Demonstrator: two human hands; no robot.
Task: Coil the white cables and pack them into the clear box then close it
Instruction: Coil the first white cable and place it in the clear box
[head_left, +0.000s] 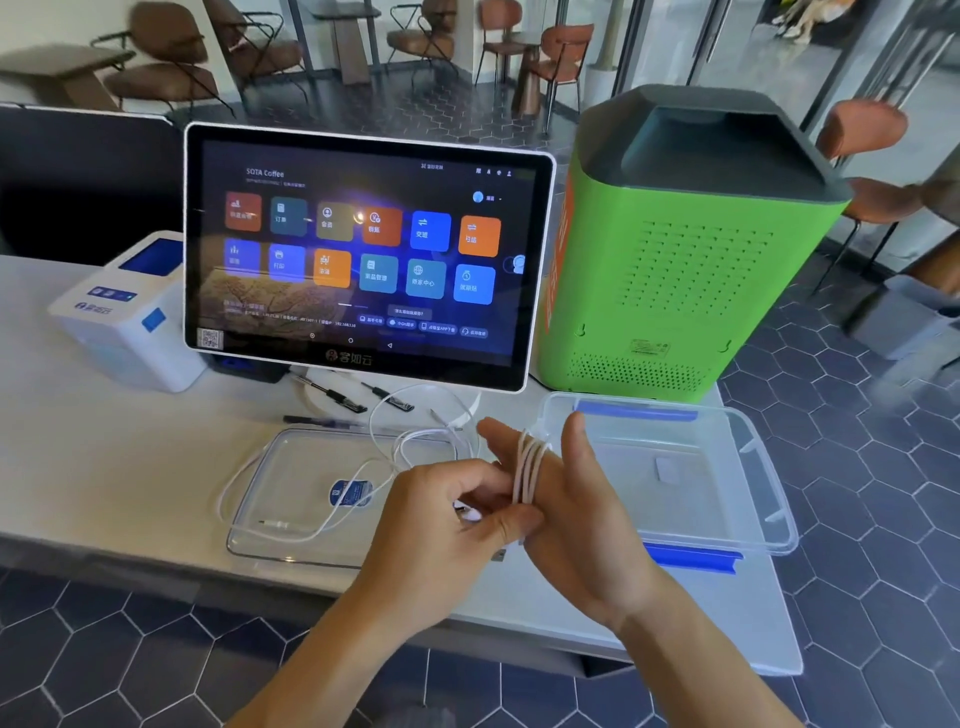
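A white cable (529, 465) is wound in several turns around the palm of my right hand (563, 512), whose fingers point up and away, straight. My left hand (452, 512) pinches the cable's white end against the right palm. The loose part of the cable loops back over the table toward the screen's foot. A second white cable (291, 525) lies in a loose curve across the clear lid (270, 540), which sits flat on the table to the left. The clear box (748, 467) with blue clips stands open on the right, with nothing but a small label inside.
A tilted touchscreen (363, 254) stands behind the lid, with several pens (332, 400) at its foot. A white printer (130, 317) is at the left, a green machine (675, 260) behind the box. The table's front edge is near my wrists.
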